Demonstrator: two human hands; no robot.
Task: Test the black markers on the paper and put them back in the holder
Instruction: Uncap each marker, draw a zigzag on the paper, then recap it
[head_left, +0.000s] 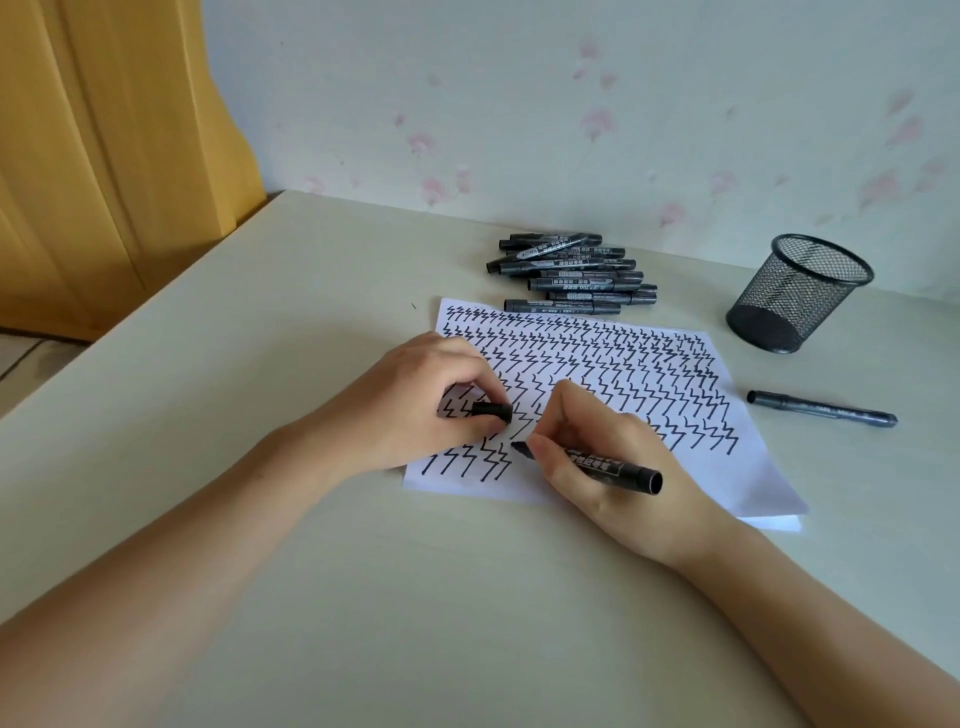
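A white paper (748, 467) covered in rows of black zigzag marks lies on the table. My right hand (613, 467) grips an uncapped black marker (608, 467), its tip touching the paper near the lower left rows. My left hand (415, 405) rests on the paper's left side and pinches the marker's black cap (493, 411). A pile of several capped black markers (571, 273) lies beyond the paper. One more capped marker (823, 409) lies to the right of the paper. The black mesh holder (797, 293) stands upright at the far right, and nothing shows inside it.
The pale table (260, 364) runs to a wall with pink flower print at the back. A yellow curtain (104, 156) hangs at the left past the table's edge. A second sheet (779, 522) peeks out under the paper's lower right corner.
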